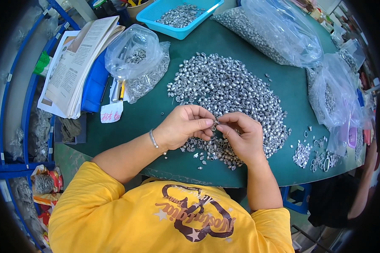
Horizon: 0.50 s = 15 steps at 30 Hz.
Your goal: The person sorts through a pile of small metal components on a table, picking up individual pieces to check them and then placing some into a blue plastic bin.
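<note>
Both my hands meet over the near side of a large pile of small silvery cup-shaped metal parts (230,84) on the green table (135,147). Thumb and fingers of my left hand (189,124) are pinched together, with a metal bangle on the wrist. My right hand (244,137) pinches at the same spot, its fingertips touching those of the left. Between them is a small metal part (215,123), mostly hidden by the fingers, and I cannot tell which hand bears it more. A few loose parts lie in front of my wrists.
A blue basket (177,31) of metal parts stands at the back. Clear bags of parts (137,63) lie left, more bags (274,31) back right. Papers (74,63) rest on a blue bin. Small piles (302,154) sit right, near another person's arm (366,181).
</note>
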Motion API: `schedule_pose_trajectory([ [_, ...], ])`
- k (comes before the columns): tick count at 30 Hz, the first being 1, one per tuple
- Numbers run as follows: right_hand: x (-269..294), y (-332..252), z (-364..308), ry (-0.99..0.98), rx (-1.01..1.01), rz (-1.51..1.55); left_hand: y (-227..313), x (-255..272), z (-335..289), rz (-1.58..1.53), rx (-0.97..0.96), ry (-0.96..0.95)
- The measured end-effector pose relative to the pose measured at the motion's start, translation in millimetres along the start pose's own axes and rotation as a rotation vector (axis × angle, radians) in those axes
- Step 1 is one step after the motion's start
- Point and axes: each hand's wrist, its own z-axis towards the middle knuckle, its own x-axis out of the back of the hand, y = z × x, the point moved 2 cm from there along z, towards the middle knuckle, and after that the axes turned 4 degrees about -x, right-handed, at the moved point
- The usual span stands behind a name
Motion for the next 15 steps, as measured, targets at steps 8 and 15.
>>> schedule_pose_trajectory([
  [8,-0.1,-4.3,1.5,0.043,0.299,-0.207,0.2,1.9,1.1,0.0,-0.018,0.01],
  [15,-2.3,-13.5,-2.1,0.086,0.456,-0.511,0.3,-2.6,1.2,0.147,-0.119,0.106],
])
